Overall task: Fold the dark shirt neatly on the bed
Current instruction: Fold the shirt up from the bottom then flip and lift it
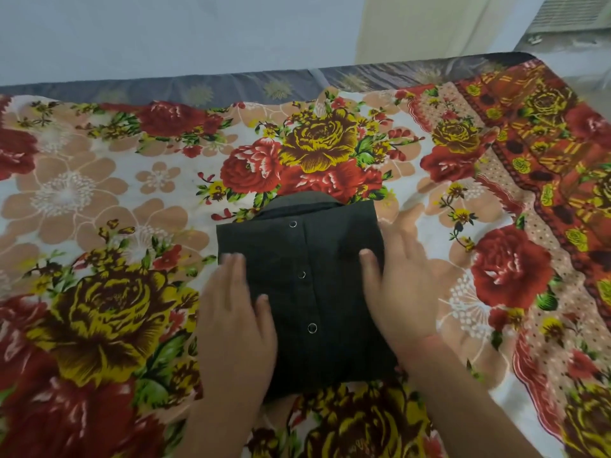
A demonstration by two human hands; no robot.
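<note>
The dark shirt [310, 292] lies on the bed as a compact folded rectangle, collar pointing away from me, with three metal snap buttons running down its middle. My left hand [236, 319] rests flat on the shirt's left edge, fingers together and stretched out. My right hand [400, 285] lies flat along the shirt's right edge, with the thumb on the cloth and the fingers spread partly onto the sheet. Neither hand grips the cloth. Both hands are a little blurred.
The bed is covered by a floral sheet [99, 180] with red and yellow roses. A grey patterned mattress edge [205, 90] runs along the far side, against a pale wall [165, 31]. The bed's right edge drops off near a vent [568, 14].
</note>
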